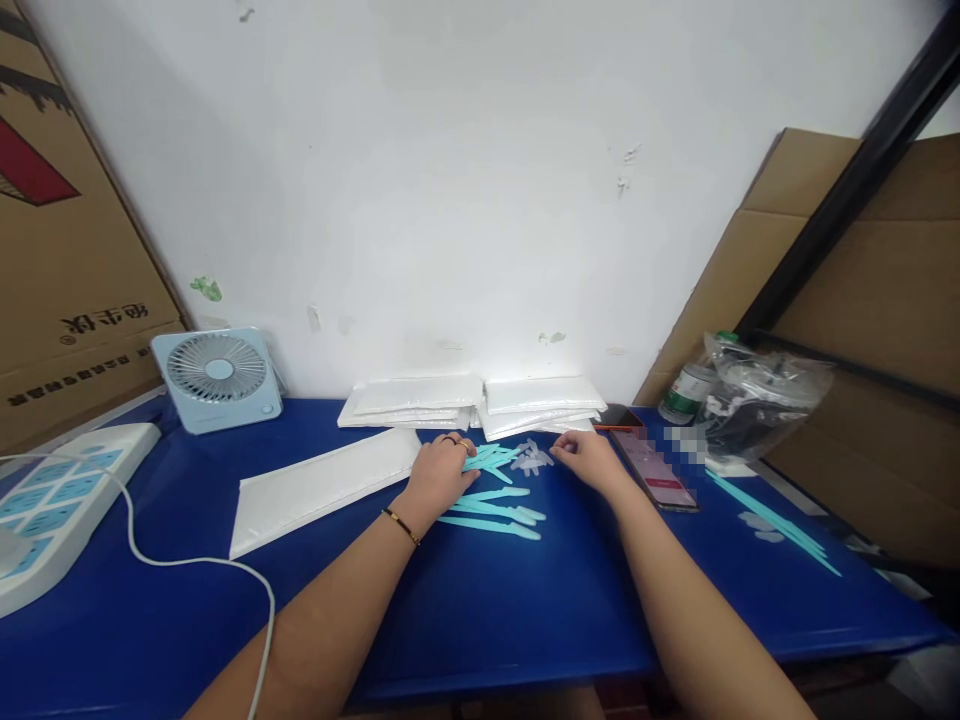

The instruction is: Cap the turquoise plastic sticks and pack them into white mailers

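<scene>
My left hand (441,472) rests over the left ends of a pile of turquoise eyebrow razors (493,458), its thumb apart from the curled fingers. Several more razors (495,523) lie fanned out just below, nearer me. Small translucent blade caps (532,458) sit in a loose heap to the right of the pile. Beside that heap is my right hand (589,457), thumb and fingertips pinched together; anything between them is too small to make out. A flat white padded mailer (326,490) lies to the left of my left hand.
White mailers are stacked in two piles (412,395) (541,400) against the wall. A phone (652,468), a bagged item (757,400), more razors (776,522) and caps (759,526) lie right. At left are a fan (217,375), a power strip (67,500) and its white cable (187,560).
</scene>
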A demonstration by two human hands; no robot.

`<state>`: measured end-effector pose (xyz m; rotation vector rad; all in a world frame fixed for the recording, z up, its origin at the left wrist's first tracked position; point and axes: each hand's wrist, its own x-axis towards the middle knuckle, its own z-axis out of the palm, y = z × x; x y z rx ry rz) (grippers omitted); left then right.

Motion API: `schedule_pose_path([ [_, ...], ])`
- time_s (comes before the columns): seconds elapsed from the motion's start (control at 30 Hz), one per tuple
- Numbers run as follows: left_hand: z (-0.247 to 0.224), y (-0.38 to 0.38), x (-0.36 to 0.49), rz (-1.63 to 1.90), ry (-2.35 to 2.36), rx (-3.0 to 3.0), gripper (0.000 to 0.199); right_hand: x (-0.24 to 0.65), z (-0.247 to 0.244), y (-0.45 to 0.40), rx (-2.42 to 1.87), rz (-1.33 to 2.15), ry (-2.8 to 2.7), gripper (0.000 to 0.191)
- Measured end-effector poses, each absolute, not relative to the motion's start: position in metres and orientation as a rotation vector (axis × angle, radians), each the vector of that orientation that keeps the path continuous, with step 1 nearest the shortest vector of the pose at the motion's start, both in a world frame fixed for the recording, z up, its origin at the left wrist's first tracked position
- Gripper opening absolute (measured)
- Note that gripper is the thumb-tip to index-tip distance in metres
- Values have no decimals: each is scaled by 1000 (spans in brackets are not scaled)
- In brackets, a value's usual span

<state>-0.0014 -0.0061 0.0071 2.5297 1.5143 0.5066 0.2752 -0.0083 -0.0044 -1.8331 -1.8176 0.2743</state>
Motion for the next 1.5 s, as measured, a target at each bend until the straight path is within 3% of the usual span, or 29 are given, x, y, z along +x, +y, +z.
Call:
schedule_pose_path([
  [0.17, 3, 1, -4, 411, 1535, 2530, 12, 269, -23, 2, -1828, 257, -1900, 13],
  [0.33, 2, 4, -6, 457, 1534, 2543, 14, 275, -13, -3, -1737, 355, -1740, 12],
  [0.6, 3, 5, -9, 533, 1513, 2585, 22, 259, 2, -14, -1368, 730, -1656, 32],
  [1.03, -4, 12, -15, 599, 1476, 2527, 21, 253, 0, -11, -1238, 1009, -1368, 40],
  [1.5, 4, 9, -10, 705, 1363, 2273, 24, 240, -1, -14, -1084, 1114, -1328, 34],
])
